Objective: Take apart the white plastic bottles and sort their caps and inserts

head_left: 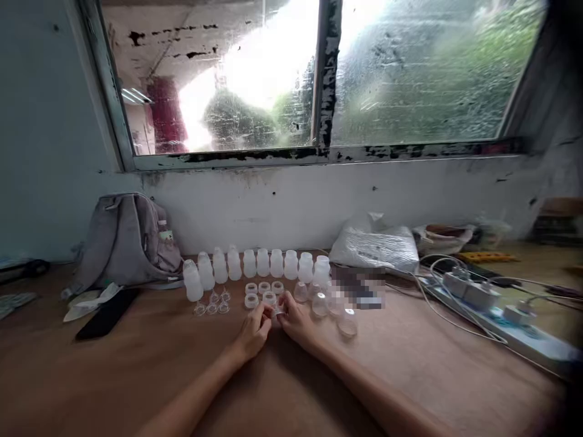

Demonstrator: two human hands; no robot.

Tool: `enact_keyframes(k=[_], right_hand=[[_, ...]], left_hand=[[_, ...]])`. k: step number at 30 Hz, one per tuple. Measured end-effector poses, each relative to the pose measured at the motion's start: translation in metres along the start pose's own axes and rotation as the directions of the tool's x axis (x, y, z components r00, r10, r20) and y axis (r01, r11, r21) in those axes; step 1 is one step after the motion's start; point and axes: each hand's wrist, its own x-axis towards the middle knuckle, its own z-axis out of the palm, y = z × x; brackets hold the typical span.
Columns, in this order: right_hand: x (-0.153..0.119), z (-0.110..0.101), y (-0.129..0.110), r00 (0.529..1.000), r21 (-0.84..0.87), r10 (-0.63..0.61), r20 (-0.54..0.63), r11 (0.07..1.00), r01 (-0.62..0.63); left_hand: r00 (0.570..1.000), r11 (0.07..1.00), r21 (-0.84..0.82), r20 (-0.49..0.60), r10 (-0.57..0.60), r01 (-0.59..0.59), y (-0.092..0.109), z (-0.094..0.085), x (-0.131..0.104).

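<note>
My left hand (255, 331) and my right hand (295, 318) meet at the middle of the brown table, fingers closed round a small clear piece (276, 311) between them. Just beyond them lie several white rings (251, 301). Clear nipple-like pieces (212, 308) are grouped left of the rings. To the right of my right hand stand several clear domed caps (319, 305). Behind all of these runs a row of frosted bottles (249, 263); the leftmost ones have pointed tops, and the others look open at the top.
A grey backpack (130, 243) leans at the back left, with a black phone (108, 314) and tissue (93, 302) before it. At the back right are a silvery plastic package (376, 246), a white power strip (537, 340) and loose cables. A window (228, 91) is above.
</note>
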Motion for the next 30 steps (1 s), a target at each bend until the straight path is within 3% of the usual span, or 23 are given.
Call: enact_keyframes(k=[10, 17, 19, 21, 26, 28, 30], right_hand=[[0.000, -0.003, -0.001, 0.999, 0.081, 0.050, 0.014, 0.995, -0.051], [0.001, -0.004, -0.015, 0.989, 0.157, -0.072, 0.129, 0.986, 0.052], [0.003, 0.001, -0.016, 0.987, 0.149, -0.079, 0.139, 0.987, 0.058], [0.008, 0.004, -0.015, 0.983, 0.127, -0.082, 0.165, 0.990, 0.061], [0.040, -0.008, -0.011, 0.949, 0.134, -0.156, 0.274, 0.983, 0.123], [0.069, -0.011, -0.013, 0.959, 0.107, -0.159, 0.236, 0.985, 0.137], [0.102, -0.005, -0.017, 0.980, 0.048, -0.122, 0.160, 0.992, 0.115]], left_hand=[[0.998, 0.999, -0.016, 0.039, 0.040, -0.039, 0.006, -0.003, -0.002], [0.980, 0.968, 0.183, 0.135, 0.150, -0.173, 0.010, -0.035, -0.010], [0.975, 0.973, 0.172, 0.188, 0.121, -0.154, 0.005, -0.039, -0.012], [0.981, 0.991, 0.117, 0.189, 0.037, -0.060, -0.001, -0.040, -0.012], [0.982, 0.975, -0.124, 0.049, -0.182, 0.186, -0.013, -0.056, -0.007], [0.965, 0.945, -0.238, -0.079, -0.249, 0.224, -0.015, -0.069, -0.007], [0.942, 0.945, -0.251, -0.207, -0.263, 0.208, -0.016, -0.078, -0.008]])
